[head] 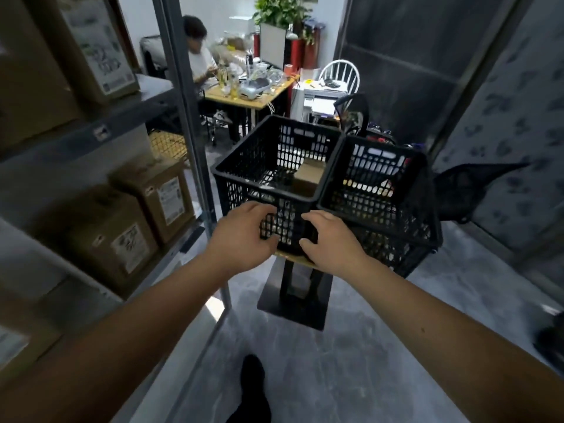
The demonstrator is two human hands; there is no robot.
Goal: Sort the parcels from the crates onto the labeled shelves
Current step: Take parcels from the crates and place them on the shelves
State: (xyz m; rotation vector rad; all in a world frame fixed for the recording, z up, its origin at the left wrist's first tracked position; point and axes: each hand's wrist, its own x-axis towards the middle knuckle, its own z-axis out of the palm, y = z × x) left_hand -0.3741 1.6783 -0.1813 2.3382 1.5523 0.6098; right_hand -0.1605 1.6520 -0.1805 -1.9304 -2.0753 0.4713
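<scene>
Two black lattice crates stand side by side on a small stand ahead of me. The left crate (pixel 241 175) holds a brown cardboard parcel (pixel 309 176) at its far right side. The right crate (pixel 381 209) shows something red and white through its wall. My left hand (pixel 242 236) and my right hand (pixel 331 242) are at the near corner of the left crate, fingers loosely bent against its lattice wall, with nothing held. The grey metal shelf (pixel 100 123) at my left carries several labelled cardboard boxes (pixel 106 239).
The crates' stand has a black pedestal base (pixel 293 306) on the grey floor. A shelf upright (pixel 195 154) stands just left of the crates. A person sits at a cluttered desk (pixel 247 100) behind. A dark wall panel is to the right. My shoe (pixel 251 389) shows below.
</scene>
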